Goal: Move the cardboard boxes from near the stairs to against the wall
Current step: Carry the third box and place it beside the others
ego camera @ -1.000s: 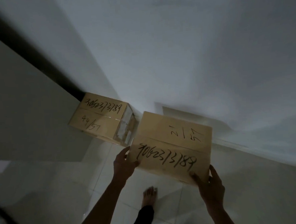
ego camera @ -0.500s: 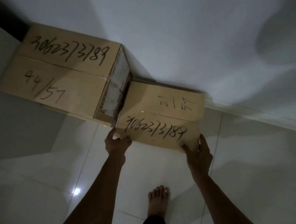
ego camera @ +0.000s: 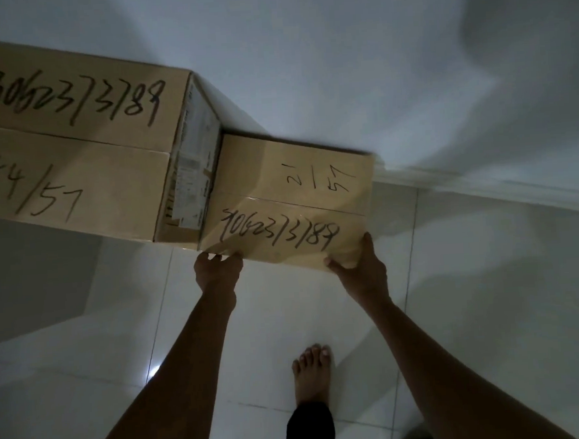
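Note:
A small cardboard box marked "21/57" point(ego camera: 290, 199) sits low against the white wall point(ego camera: 339, 63), its left side touching a taller cardboard box marked "44/57" point(ego camera: 74, 158). My left hand point(ego camera: 216, 271) grips the small box at its near left corner. My right hand point(ego camera: 358, 266) grips its near right corner, thumb on top. The taller box also stands against the wall, with a printed label on its right end face. Whether the small box rests fully on the floor is unclear.
White glossy floor tiles point(ego camera: 473, 310) spread in front of the boxes. A white skirting board point(ego camera: 482, 187) runs along the wall's base to the right. My bare foot point(ego camera: 312, 370) stands on the tiles between my arms. The room is dim.
Both hands have carried the small box forward and down to the wall, beside the taller box. The view has come much closer to both boxes.

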`<state>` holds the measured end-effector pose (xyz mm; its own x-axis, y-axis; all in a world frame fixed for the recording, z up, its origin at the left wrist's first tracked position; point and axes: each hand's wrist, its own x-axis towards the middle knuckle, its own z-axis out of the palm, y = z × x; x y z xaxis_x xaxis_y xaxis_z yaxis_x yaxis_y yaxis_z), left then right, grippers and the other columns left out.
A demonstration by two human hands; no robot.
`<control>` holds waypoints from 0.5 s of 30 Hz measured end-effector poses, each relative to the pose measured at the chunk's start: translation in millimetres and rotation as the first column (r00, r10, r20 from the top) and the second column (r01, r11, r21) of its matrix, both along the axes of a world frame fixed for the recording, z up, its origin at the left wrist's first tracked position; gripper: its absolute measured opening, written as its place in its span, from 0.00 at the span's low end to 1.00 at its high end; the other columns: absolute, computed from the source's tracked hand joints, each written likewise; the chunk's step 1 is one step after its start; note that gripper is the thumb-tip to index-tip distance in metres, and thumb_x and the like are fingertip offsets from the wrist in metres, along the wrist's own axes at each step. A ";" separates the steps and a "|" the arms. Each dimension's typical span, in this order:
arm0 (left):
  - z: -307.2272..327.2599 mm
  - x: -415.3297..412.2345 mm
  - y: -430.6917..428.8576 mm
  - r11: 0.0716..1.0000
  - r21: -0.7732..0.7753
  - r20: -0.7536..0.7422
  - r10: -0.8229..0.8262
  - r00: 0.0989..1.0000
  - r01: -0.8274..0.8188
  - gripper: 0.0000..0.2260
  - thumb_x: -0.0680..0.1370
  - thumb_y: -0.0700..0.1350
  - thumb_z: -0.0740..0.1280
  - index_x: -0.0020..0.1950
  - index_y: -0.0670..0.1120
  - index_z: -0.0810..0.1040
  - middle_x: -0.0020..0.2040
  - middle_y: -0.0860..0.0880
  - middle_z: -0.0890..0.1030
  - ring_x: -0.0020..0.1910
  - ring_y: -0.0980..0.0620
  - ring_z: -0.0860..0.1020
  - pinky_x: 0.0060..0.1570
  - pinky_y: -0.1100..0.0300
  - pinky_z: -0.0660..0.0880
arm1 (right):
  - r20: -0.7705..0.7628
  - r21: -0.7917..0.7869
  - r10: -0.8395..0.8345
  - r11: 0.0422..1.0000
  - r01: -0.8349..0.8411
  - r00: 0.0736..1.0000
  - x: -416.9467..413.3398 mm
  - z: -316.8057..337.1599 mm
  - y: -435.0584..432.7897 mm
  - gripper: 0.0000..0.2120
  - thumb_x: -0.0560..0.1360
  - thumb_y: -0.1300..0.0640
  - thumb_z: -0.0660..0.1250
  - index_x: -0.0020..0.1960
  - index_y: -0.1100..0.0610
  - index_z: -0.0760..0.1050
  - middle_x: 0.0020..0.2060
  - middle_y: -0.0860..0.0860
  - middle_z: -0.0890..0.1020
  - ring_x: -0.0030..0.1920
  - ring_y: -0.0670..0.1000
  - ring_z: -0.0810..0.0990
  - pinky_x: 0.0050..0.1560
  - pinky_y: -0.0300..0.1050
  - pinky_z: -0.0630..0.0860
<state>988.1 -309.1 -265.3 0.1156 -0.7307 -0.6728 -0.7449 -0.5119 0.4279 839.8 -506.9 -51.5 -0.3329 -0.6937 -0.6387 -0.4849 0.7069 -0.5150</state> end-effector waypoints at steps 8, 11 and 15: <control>297.9 0.4 -217.9 0.962 0.005 0.028 -0.272 0.962 0.272 0.30 0.77 0.49 0.65 0.77 0.44 0.60 0.71 0.44 0.72 0.68 0.40 0.74 0.65 0.44 0.71 | -0.063 0.059 -0.200 0.977 0.204 0.978 -84.1 106.8 25.7 0.40 0.78 0.42 0.64 0.82 0.57 0.50 0.77 0.60 0.65 0.76 0.61 0.65 0.71 0.54 0.64; 397.2 -57.9 -236.8 0.819 -0.142 0.094 -0.547 0.832 0.555 0.30 0.78 0.56 0.63 0.77 0.46 0.61 0.76 0.47 0.66 0.75 0.48 0.65 0.72 0.49 0.64 | -0.121 0.023 -0.300 0.952 0.305 0.946 -143.0 143.6 53.5 0.39 0.78 0.42 0.63 0.81 0.57 0.52 0.77 0.60 0.65 0.75 0.61 0.66 0.72 0.53 0.64; 439.2 -155.8 -209.7 0.696 -0.112 0.058 -0.708 0.704 0.709 0.30 0.78 0.59 0.59 0.77 0.47 0.60 0.76 0.46 0.66 0.73 0.45 0.67 0.70 0.48 0.65 | -0.174 -0.020 -0.407 0.912 0.410 0.897 -235.9 184.7 113.5 0.38 0.79 0.41 0.61 0.81 0.57 0.54 0.77 0.58 0.64 0.76 0.59 0.65 0.72 0.52 0.64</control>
